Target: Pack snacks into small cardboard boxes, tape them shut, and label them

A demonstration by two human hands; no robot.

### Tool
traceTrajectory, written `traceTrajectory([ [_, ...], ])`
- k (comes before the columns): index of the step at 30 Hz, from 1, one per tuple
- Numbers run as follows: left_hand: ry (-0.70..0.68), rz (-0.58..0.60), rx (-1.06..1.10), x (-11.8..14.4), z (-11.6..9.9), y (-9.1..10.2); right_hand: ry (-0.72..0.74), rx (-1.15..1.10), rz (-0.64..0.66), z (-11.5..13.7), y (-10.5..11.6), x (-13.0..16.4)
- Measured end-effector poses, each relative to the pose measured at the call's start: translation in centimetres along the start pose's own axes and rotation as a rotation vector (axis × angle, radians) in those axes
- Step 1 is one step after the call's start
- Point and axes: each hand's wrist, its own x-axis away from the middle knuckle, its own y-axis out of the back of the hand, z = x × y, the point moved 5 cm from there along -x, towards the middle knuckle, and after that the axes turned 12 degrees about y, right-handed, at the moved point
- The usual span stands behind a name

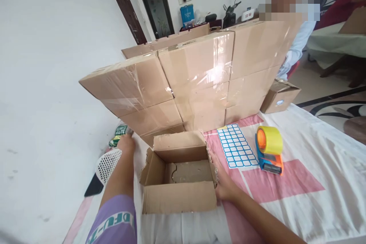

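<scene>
An open cardboard box (180,198) sits on the cloth in front of me, its flaps spread and its inside showing bare cardboard. My right hand (221,179) grips the box's right side, thumb and fingers partly hidden by the torn flap. Stretched out past the box's left side, my left hand (126,143) is closed on a green and white printed packet (116,135); most of its fingers are out of sight. A white perforated plastic item (108,166) and a black flat object (94,186) lie beside my left forearm.
Stacked taped cartons (200,72) form a wall behind the box. On the right lie a sheet of blue-edged labels (237,146) and a tape dispenser (268,148) with yellow tape. A small closed carton (280,95) stands near the table's far edge, and a person (300,42) is beyond.
</scene>
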Motion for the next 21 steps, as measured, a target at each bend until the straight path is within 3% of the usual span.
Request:
traceTrajectory([
  [5,-0.127,-0.036,-0.045,1.3,-0.7,1.7,0.004,-0.023,0.003,0.3,0.1,-0.2],
  [8,-0.185,-0.133,0.003,2.1,-0.6,4.7,0.026,-0.023,0.009,0.5,0.1,-0.4],
  [11,-0.17,-0.273,0.1,2.1,0.4,10.4,0.022,-0.031,-0.004,0.7,0.2,-0.5],
  [15,-0.106,-0.464,0.227,3.4,3.0,20.4,0.027,-0.038,0.002,1.0,0.4,-0.8],
  [19,-0.219,-0.541,0.262,8.4,6.4,28.3,0.042,-0.051,0.006,1.0,0.4,-0.9],
  [21,-0.233,-0.593,0.455,12.0,9.0,31.1,0.042,-0.052,0.003,0.9,0.4,-0.9],
])
